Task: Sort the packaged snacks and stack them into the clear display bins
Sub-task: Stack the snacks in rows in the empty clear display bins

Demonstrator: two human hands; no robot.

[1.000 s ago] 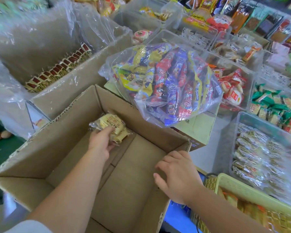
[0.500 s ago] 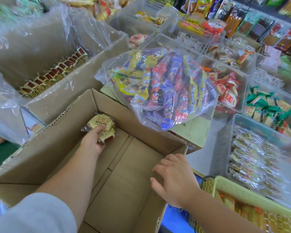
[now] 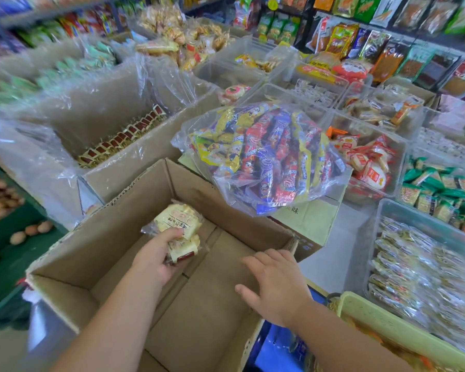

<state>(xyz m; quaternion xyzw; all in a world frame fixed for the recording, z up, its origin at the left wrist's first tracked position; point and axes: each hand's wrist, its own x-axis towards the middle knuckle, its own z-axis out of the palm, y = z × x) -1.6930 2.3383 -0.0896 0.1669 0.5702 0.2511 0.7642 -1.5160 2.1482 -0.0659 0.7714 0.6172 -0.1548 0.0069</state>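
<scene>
The left hand (image 3: pixel 156 253) had closed its fingers (image 3: pixel 172 233) round a few pale yellow wrapped snack packets (image 3: pixel 177 224) and lifted them clear of the cardboard box (image 3: pixel 113 226) floor, higher than half a second earlier. Nothing else could be seen on the visible box floor, so these were probably the last to sort. The right hand (image 3: pixel 277 288) rested on the box's near-right wall, fingers spread and holding nothing. The clear display bins (image 3: pixel 387 210) stood to the right, well apart.

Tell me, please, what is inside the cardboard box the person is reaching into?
Only the yellow snack packets in the left hand; the cardboard box floor looks bare, though arms hide some.
</scene>
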